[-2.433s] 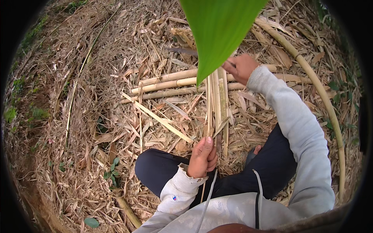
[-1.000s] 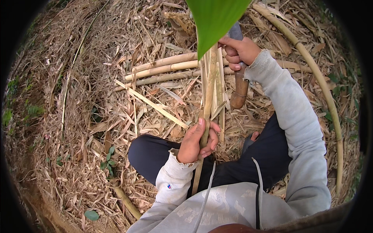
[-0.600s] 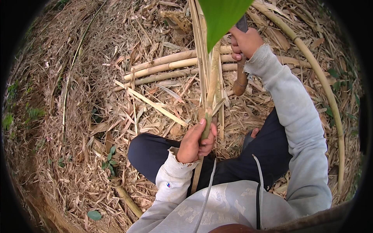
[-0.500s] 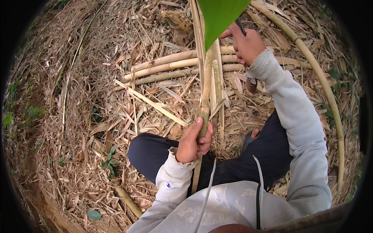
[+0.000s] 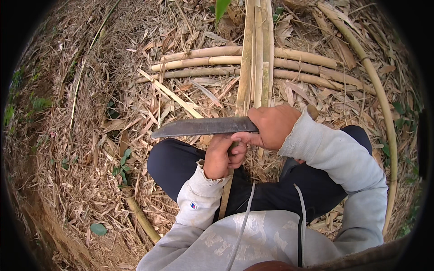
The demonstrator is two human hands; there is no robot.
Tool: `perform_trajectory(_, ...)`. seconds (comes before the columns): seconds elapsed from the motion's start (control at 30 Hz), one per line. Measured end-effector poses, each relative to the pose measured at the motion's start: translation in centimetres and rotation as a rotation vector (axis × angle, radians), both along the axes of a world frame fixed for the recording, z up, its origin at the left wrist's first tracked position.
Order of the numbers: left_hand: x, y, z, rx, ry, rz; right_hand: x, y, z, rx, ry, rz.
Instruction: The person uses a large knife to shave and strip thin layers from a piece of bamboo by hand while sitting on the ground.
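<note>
My right hand point(image 5: 276, 127) is closed round the handle of a machete point(image 5: 203, 127). Its dark, broad blade points left and lies crosswise just above my left hand point(image 5: 221, 158). That hand grips a split bamboo strip point(image 5: 225, 197), which runs from my lap up between my legs and away from me. The blade and my hands hide part of the strip, so I cannot tell whether the edge touches it. My right thumb is close to the left fingers. Beyond the blade, long pale bamboo strips point(image 5: 258, 58) reach toward the top.
Three bamboo poles point(image 5: 199, 62) lie crosswise under the strips. A long curved pole point(image 5: 377, 92) bends down the right side. Near my left knee point(image 5: 169, 165) are a loose strip point(image 5: 174, 95) and a short pole point(image 5: 142, 220). Dry leaves and shavings cover the ground.
My right hand has come back from the far upper right toward my left hand, bringing the machete blade across the strip. The large green leaf has mostly slipped out of view at the top.
</note>
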State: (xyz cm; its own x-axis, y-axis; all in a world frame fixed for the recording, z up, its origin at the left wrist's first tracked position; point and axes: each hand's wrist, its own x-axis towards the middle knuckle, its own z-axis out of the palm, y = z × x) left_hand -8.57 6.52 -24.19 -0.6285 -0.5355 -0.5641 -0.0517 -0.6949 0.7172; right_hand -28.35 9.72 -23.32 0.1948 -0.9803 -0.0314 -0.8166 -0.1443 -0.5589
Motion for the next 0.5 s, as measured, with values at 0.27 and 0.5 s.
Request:
perform_trajectory(0.27, -1.1, -0.1, 0.5, -0.035, -0.001, 0.029, -1.1, -1.0, -0.9, 0.016, 0.096, -0.126)
perform_trajectory(0.5, -0.8, 0.0, 0.2, -0.09, -0.101, 0.07, -1.0, -1.2, -1.6, 0.019, 0.137, -0.1)
